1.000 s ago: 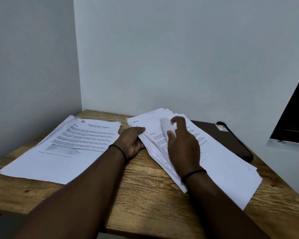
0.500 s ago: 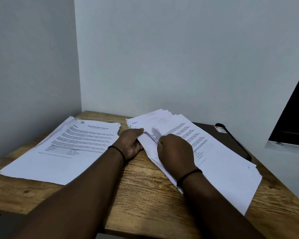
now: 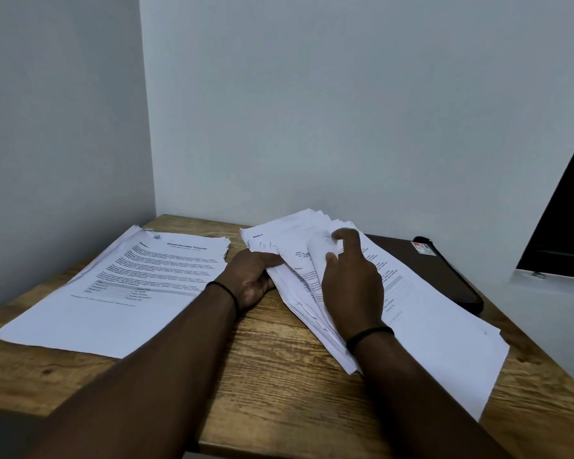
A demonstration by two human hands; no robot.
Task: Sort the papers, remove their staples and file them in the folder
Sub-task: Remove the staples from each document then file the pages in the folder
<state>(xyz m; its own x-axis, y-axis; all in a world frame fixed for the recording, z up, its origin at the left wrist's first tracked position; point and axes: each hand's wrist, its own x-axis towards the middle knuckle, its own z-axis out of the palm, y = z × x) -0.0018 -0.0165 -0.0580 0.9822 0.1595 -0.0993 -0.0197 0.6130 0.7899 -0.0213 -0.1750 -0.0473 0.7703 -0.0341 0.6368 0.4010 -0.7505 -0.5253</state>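
Note:
A fanned stack of white printed papers [image 3: 438,332] lies on the right half of the wooden table [image 3: 272,369]. My right hand [image 3: 352,279] rests on top of it, thumb and fingers pinching and curling up the upper left corner of a top sheet [image 3: 318,250]. My left hand [image 3: 252,276] sits at the stack's left edge, its fingertips pressed onto the lower sheets. A second, flat pile of printed papers [image 3: 120,286] lies on the left of the table. The dark brown folder [image 3: 444,273] lies partly under the right stack, at the back right.
Walls close off the table at the left and the back. A dark window opening [image 3: 567,220] with a white sill is at the far right. Bare wood shows between the two piles and along the front edge.
My right hand slid left and down over the stack half a second ago, then moved back up and right, again lifting a sheet's corner. The left hand stayed put.

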